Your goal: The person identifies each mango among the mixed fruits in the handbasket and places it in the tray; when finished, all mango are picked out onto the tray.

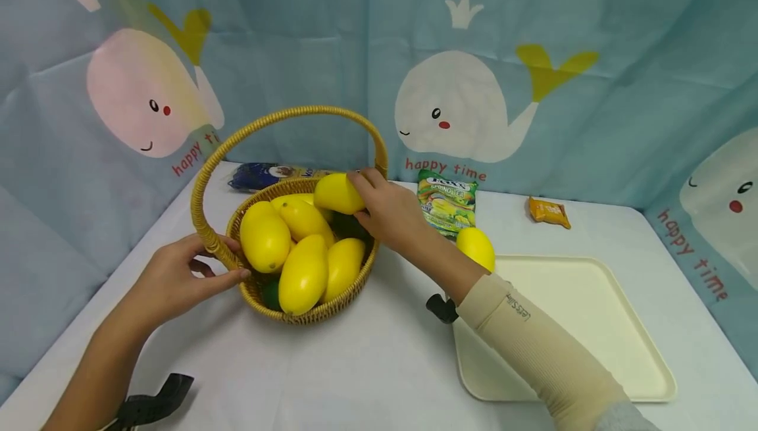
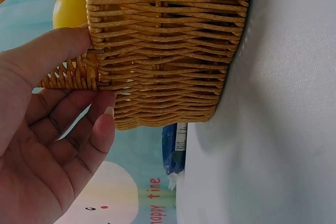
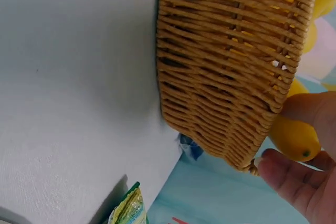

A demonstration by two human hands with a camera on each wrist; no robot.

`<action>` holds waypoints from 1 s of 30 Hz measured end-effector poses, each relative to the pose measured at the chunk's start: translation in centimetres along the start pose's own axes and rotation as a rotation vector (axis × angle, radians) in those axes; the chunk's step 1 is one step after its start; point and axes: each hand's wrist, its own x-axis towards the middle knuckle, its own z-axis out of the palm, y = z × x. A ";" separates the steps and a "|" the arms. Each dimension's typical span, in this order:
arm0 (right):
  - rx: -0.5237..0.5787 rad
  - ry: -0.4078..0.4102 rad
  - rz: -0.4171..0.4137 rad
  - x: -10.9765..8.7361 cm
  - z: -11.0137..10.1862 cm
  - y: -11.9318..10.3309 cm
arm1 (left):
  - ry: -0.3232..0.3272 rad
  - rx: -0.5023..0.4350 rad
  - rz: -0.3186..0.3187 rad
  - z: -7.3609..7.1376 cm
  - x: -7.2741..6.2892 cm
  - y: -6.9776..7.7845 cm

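A wicker basket [image 1: 331, 310] with a tall arched handle [image 1: 290, 112] holds several yellow mangoes [image 1: 303, 274]. Something dark green [image 1: 270, 295] shows low among the fruit. At the basket's left side my left hand [image 1: 168, 279] grips the rim where the handle joins it; the left wrist view puts the thumb on top and the fingers underneath. My right hand [image 1: 395, 212] holds one mango [image 1: 335, 193] over the far right part of the basket. In the right wrist view that mango [image 3: 295, 139] sits between thumb and fingers, just past the wicker rim.
A cream tray [image 1: 580, 326] lies right, partly under my right forearm. Beside its far left corner is another yellow fruit [image 1: 476, 248], partly hidden. A green candy bag [image 1: 447, 199] and orange packet [image 1: 548, 212] lie behind; a blue packet [image 1: 254, 176] is behind the basket.
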 end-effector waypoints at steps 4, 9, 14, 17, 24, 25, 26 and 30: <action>0.074 0.046 -0.017 -0.3 -0.2 -0.2 | -0.011 -0.002 -0.013 -0.1 -0.1 0.2; 0.186 0.130 -0.034 -0.5 -0.7 -0.7 | -0.012 -0.004 -0.019 -0.3 -0.1 0.4; 0.397 0.175 -0.026 -0.8 -1.3 -1.2 | 0.012 0.007 0.002 -0.2 -0.2 0.5; 0.557 0.158 0.010 -1.2 -1.7 -1.6 | 0.009 0.004 0.006 -0.1 -0.2 0.4; 0.806 0.128 0.082 -1.7 -2.1 -2.6 | -0.024 0.005 -0.024 -0.4 -0.4 0.2; 0.822 0.130 0.087 -1.8 -2.2 -2.7 | -0.026 0.006 -0.026 -0.5 -0.4 0.2; 0.837 0.129 0.092 -1.9 -2.2 -2.8 | -0.025 0.006 -0.026 -0.5 -0.3 0.2; 0.871 0.113 0.116 -2.2 -2.2 -2.9 | -0.013 0.004 -0.010 -0.3 -0.1 0.3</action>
